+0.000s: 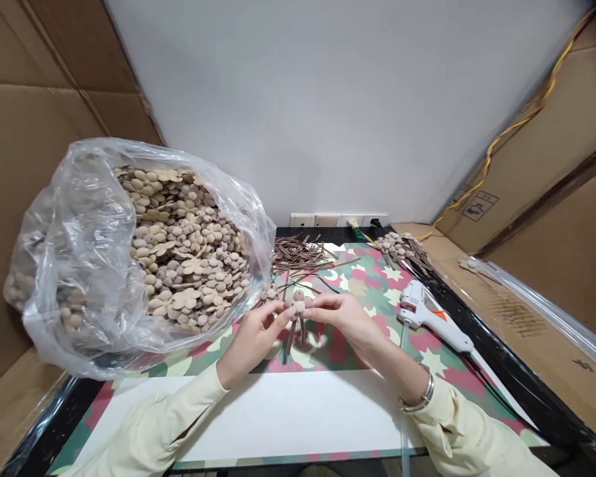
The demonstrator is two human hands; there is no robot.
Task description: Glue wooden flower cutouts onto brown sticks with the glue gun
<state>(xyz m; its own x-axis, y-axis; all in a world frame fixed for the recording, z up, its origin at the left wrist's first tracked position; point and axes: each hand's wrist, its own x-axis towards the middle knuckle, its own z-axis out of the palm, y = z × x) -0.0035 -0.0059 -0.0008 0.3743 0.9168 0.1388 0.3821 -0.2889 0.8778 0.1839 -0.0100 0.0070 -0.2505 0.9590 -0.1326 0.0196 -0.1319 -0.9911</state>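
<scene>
Between my two hands, over the far edge of a white sheet (258,417), is a beige padded flower (298,301) with brown ribbon strips hanging below it. My left hand (253,334) pinches its left side with thumb and forefinger. On the other side, my right hand (350,321) grips the flower's right edge with its fingertips. Just behind my left fingers lies another beige flower (271,291), partly covered. A pile of brown ribbon strips (302,255) spreads out beyond my hands.
A large clear plastic bag (89,218) full of beige flower pieces (189,265) stands at the left. To the right lies a white glue gun (434,318) with a black cord. Flowers with ribbons (402,248) are heaped at the back right, near power sockets (328,220).
</scene>
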